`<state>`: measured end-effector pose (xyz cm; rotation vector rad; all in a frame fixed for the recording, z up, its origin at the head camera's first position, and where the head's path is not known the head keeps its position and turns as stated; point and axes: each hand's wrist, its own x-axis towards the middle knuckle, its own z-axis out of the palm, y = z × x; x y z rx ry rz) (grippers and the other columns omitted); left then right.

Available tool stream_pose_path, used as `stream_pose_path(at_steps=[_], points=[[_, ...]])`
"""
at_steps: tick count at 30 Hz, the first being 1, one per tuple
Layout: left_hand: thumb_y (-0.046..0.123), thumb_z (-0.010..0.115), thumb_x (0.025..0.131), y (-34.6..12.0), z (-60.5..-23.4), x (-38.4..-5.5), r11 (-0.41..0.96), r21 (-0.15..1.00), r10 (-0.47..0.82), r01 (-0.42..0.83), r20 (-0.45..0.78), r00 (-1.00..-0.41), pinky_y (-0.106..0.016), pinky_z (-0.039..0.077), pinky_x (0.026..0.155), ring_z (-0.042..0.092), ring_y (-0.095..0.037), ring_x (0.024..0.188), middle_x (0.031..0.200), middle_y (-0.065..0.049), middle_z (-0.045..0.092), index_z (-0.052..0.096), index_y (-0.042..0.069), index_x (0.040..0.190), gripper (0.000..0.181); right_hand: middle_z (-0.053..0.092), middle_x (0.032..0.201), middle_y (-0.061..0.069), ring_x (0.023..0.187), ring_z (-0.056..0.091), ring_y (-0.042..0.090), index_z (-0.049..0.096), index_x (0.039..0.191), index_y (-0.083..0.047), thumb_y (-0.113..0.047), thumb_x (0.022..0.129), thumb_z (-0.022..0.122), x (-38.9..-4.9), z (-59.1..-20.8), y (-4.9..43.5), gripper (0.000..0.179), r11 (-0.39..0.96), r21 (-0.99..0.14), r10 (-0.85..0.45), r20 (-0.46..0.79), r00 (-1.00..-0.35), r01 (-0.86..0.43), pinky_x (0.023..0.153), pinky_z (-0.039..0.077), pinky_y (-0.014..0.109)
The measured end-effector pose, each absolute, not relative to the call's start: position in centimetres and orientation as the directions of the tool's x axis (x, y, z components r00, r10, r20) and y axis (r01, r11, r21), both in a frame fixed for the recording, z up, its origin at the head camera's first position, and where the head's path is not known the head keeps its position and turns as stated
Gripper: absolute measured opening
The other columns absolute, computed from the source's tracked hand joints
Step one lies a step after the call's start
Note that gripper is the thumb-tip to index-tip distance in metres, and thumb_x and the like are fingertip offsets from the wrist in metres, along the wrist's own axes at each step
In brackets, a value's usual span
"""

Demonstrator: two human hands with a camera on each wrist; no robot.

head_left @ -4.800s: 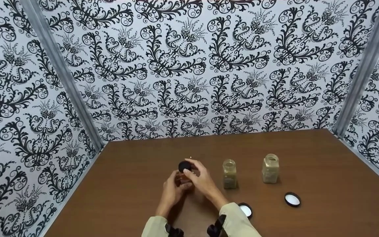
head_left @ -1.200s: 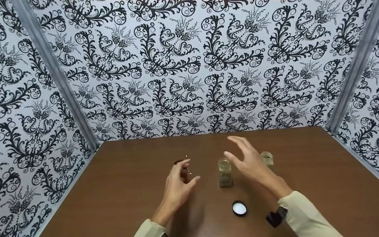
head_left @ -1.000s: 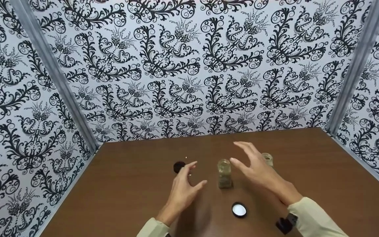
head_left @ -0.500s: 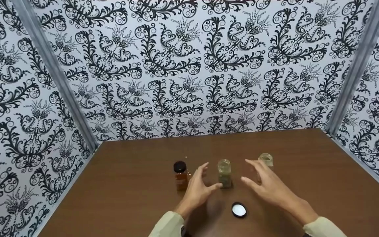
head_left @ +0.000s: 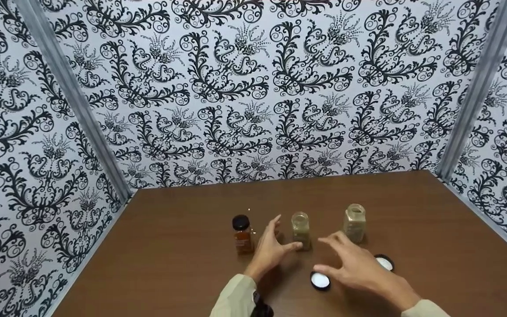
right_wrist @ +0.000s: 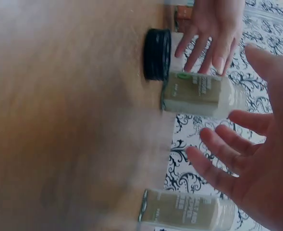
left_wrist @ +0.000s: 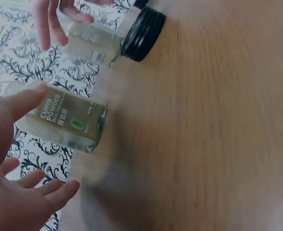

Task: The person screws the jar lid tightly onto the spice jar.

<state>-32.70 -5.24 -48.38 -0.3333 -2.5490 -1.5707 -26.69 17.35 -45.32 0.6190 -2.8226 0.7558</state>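
One second on, shifted left hand (head_left: 271, 252) from capped jar (head_left: 243, 241), presumably finished, to beside middle open jar (head_left: 300, 230), forward of the back edge of the tabletop (head_left: 170, 233), and lowered right hand (head_left: 355, 265) near nearer lid (head_left: 320, 281), with both hands empty, fingers spread.

Cumin jar (head_left: 300, 228) upright, uncapped; black lid (head_left: 320, 280) upturned nearby.

From the head, we look forward and down.
Our sideways wrist close-ups share the jar (left_wrist: 62, 118) mid-left in the left one.
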Motion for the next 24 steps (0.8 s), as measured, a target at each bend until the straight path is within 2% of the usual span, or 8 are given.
stream_pose_path(at_steps=[2,6,13,19,24], points=[[0.030,0.088,0.076,-5.0,-48.5,-32.9,0.410,0.875,0.137,0.256,0.218,-0.966,-0.055,0.046,0.107,0.054,-0.043,0.131,0.148,-0.024,0.049,0.038,0.010,0.152,0.093,0.055,0.122,0.000,0.096,0.066,0.029,0.059,0.136,-0.016,-0.065,0.084,0.068,-26.5,-45.5,17.3,0.072,0.785,-0.425,-0.398,0.213,-0.892,-0.452,0.076,0.054,0.050],[0.027,0.088,0.077,-4.4,-48.8,-33.3,0.376,0.886,0.173,0.271,0.220,-0.960,-0.056,0.045,0.108,0.053,-0.043,0.132,0.149,-0.025,0.048,0.037,0.009,0.152,0.093,0.052,0.118,-0.003,0.092,0.063,0.020,0.059,0.135,-0.018,-0.070,0.084,0.065,-26.2,-45.9,17.2,0.074,0.774,-0.405,-0.487,0.110,-0.866,-0.487,0.071,0.052,0.044],[0.020,0.087,0.077,-3.4,-48.9,-33.9,0.362,0.883,0.155,0.297,0.257,-0.954,-0.051,0.048,0.107,0.057,-0.037,0.127,0.139,-0.021,0.058,0.041,0.004,0.148,0.086,0.052,0.111,-0.007,0.089,0.063,0.015,0.063,0.129,-0.021,-0.072,0.080,0.066,-26.1,-46.7,17.1,0.070,0.758,-0.333,-0.564,0.100,-0.820,-0.561,0.071,0.052,0.041],[0.016,0.086,0.078,-2.7,-49.1,-34.0,0.375,0.878,0.111,0.298,0.276,-0.955,-0.041,0.055,0.096,0.065,-0.030,0.117,0.128,-0.014,0.067,0.052,0.006,0.139,0.071,0.052,0.103,-0.008,0.080,0.058,0.009,0.064,0.119,-0.021,-0.062,0.080,0.073,-26.1,-47.0,16.8,0.056,0.726,-0.315,-0.612,0.110,-0.783,-0.611,0.066,0.050,0.033],[0.018,0.086,0.078,-2.4,-49.4,-34.1,0.365,0.884,0.117,0.293,0.269,-0.956,-0.039,0.056,0.092,0.068,-0.028,0.110,0.120,-0.016,0.070,0.058,0.004,0.131,0.061,0.055,0.103,-0.003,0.083,0.058,0.011,0.063,0.111,-0.014,-0.050,0.084,0.076,-26.1,-46.8,16.7,0.047,0.709,-0.269,-0.649,0.112,-0.753,-0.652,0.069,0.052,0.034]])
